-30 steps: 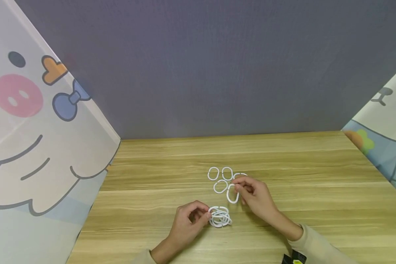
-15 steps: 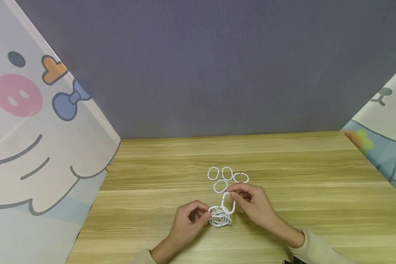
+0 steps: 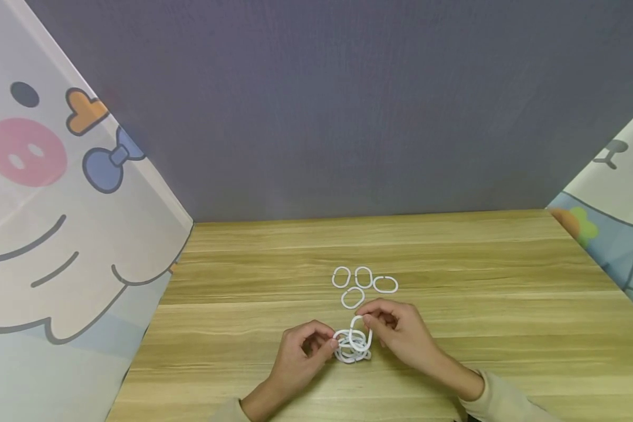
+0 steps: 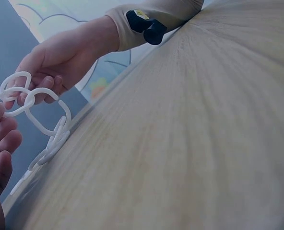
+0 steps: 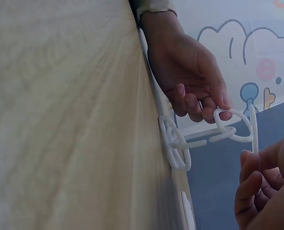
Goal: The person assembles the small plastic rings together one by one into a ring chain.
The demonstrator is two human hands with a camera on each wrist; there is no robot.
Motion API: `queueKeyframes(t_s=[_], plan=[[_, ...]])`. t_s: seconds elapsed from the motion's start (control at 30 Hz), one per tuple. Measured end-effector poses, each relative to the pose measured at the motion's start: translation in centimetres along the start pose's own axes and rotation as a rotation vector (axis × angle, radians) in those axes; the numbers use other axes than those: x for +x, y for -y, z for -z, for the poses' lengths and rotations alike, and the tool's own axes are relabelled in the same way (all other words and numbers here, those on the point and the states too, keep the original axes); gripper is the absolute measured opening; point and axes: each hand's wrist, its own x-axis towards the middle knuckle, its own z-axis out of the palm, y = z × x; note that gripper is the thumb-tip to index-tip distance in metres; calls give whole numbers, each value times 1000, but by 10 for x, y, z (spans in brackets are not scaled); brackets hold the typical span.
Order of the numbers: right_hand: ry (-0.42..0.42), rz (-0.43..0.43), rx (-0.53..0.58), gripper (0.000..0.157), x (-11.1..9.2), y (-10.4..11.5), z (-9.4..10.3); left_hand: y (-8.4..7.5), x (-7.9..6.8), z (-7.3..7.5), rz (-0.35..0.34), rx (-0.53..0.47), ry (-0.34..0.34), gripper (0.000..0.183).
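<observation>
My left hand (image 3: 298,354) pinches the end link of a chain of white oval plastic links (image 3: 343,358), the rest of which lies heaped on the table. Between the thumb and finger of my right hand (image 3: 403,331) is a single white link (image 3: 370,338), held upright over the heap. It has a small split in its loop. Seen from the right wrist, this link (image 5: 254,129) stands edge-on against the end link (image 5: 238,114) in my left fingers. From the left wrist view, linked loops (image 4: 40,126) hang from the pinched end down to the table.
Several loose white links (image 3: 385,292) lie on the wooden table (image 3: 242,264) beyond my hands. A grey panel (image 3: 369,117) rises along the back edge, with cartoon-printed panels (image 3: 153,246) at the sides.
My right hand has carried its link leftward and toward me, from beside the loose links to the end link in my left hand. The left hand has stayed in place.
</observation>
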Motion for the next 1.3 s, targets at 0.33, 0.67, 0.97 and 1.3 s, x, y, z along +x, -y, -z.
queueKeyframes(t_s=[0.33,0.67,0.97,1.3], plan=[[19,21,-28,16,-1,-2,-3,0,0,1,25,13,-7,7],[-14,29,-45,15,0,-5,-2,0,-1,2,9,18,-7,8],[-41,-3,-68,18,1,-3,3,0,-1,1,-3,-10,-5,11],[-60,-96,-7,12,-3,-1,15,0,-1,0,-4,-9,-12,12]])
